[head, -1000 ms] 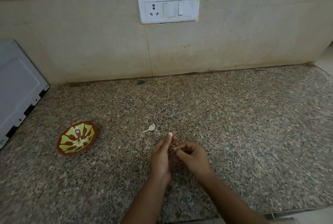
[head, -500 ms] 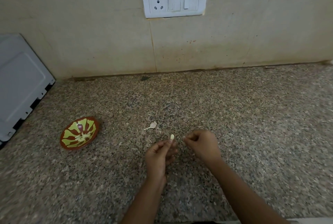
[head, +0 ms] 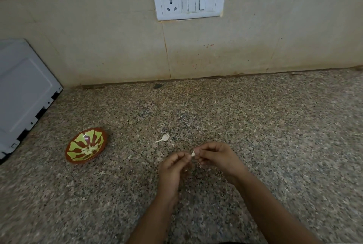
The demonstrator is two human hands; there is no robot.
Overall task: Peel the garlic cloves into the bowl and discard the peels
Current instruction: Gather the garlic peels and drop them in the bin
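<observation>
Pinching the garlic clove (head: 193, 153) with the right hand (head: 216, 158) over the counter (head: 255, 125), well right of the bowl (head: 77, 146); meeting it with the curled left hand (head: 173, 165), grip unclear; probably light, slippery once bare, best nipped at the tip

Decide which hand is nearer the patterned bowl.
Left. The left hand sits to the right of the bowl across the counter; the right hand, pinching a garlic clove, lies farther right, beyond the left.
</observation>
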